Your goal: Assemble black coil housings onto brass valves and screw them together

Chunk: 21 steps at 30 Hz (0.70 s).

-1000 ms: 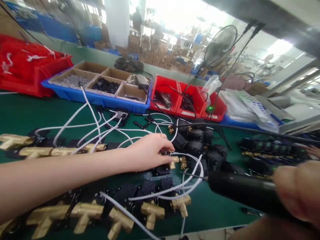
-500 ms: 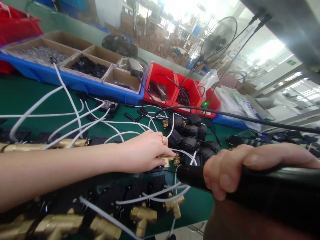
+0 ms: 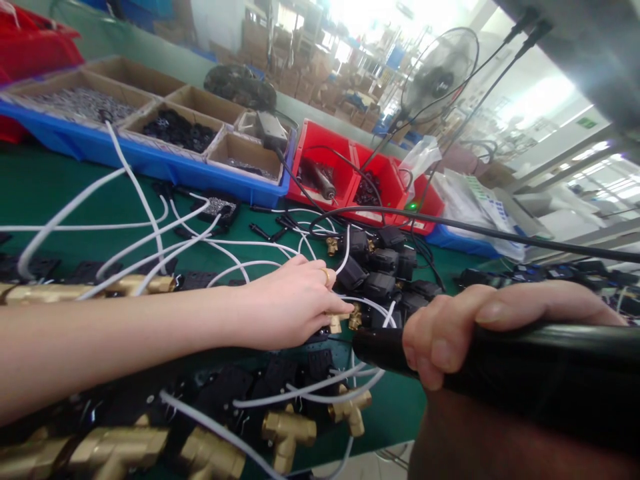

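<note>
My left hand reaches across the green table and pinches a small brass valve fitting with a black part beneath it. A gold ring shows on one finger. My right hand is wrapped round a thick black electric screwdriver, whose front end points left at the fitting, just right of my left fingertips. Black solenoid coils with white wires lie just beyond the fitting.
Brass T-valves with black brackets line the near edge. A blue tray of cardboard boxes holding small parts stands at the back left, red bins beside it. A fan, cables and plastic bags sit behind.
My right hand with the screwdriver has come up and left, close to the camera, its tip now near the fitting. The view has shifted left. My left hand keeps its hold on the fitting.
</note>
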### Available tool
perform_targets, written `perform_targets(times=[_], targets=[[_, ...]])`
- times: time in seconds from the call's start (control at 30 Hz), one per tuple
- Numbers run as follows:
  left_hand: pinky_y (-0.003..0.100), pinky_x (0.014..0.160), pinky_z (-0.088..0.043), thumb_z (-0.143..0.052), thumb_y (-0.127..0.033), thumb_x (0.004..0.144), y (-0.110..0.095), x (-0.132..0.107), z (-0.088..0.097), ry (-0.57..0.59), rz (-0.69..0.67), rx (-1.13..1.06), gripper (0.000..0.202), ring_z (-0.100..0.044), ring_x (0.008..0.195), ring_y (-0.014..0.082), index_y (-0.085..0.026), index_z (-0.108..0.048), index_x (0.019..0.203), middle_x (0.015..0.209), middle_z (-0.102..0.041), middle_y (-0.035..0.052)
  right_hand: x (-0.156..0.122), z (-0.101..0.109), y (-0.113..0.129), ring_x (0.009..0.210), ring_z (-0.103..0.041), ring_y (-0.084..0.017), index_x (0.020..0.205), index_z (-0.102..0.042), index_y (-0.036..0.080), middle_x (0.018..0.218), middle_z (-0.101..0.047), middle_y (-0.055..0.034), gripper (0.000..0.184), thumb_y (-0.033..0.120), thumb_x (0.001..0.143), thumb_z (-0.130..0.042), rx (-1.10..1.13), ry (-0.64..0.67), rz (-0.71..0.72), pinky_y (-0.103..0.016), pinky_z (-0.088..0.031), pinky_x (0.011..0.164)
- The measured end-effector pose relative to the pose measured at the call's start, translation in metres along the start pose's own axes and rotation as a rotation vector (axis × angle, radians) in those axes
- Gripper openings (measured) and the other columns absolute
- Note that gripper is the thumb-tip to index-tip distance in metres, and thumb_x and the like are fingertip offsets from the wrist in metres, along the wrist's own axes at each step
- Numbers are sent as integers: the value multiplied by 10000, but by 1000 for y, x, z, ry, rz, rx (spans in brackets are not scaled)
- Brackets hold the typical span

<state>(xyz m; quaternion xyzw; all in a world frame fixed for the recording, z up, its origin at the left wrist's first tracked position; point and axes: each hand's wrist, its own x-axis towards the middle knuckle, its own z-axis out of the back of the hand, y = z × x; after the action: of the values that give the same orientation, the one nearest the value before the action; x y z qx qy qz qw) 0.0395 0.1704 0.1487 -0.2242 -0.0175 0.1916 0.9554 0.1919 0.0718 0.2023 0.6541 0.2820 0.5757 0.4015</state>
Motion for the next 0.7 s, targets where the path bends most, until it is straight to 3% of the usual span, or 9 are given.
perform_targets(times=[0.3,0.5,0.6,0.7], targets=[[393,846,-367,-540,-258,966,4,5,-6,-83,18,-30,273,-558,973,242,-292,-713,1175,971,-643,67,5,-5,-9,436,-544,-141,858,-651,180,598,-590,8,405,584,857,-656,35,-35,-16,-264,-460,438],[353,781,-353,-667,-258,901,6,7,-7,-162,62,-117,149,-587,875,203,-304,-788,972,849,-693,24,9,7,-7,551,-632,-180,893,-655,124,628,-627,-25,549,652,910,-507,101,27,-119,-319,-542,583],[348,767,-348,-685,-277,890,7,6,-9,-183,78,-111,125,-582,844,197,-313,-797,932,815,-698,21,9,4,-7,513,-594,-148,875,-664,133,628,-618,-15,507,629,893,-561,145,64,-141,-274,-494,519],[337,734,-348,-683,-299,890,6,6,-11,-200,82,-97,127,-576,813,196,-323,-798,938,786,-689,25,8,-4,-10,436,-511,-124,795,-651,158,553,-546,12,412,565,856,-661,134,-36,-108,-247,-418,443]])
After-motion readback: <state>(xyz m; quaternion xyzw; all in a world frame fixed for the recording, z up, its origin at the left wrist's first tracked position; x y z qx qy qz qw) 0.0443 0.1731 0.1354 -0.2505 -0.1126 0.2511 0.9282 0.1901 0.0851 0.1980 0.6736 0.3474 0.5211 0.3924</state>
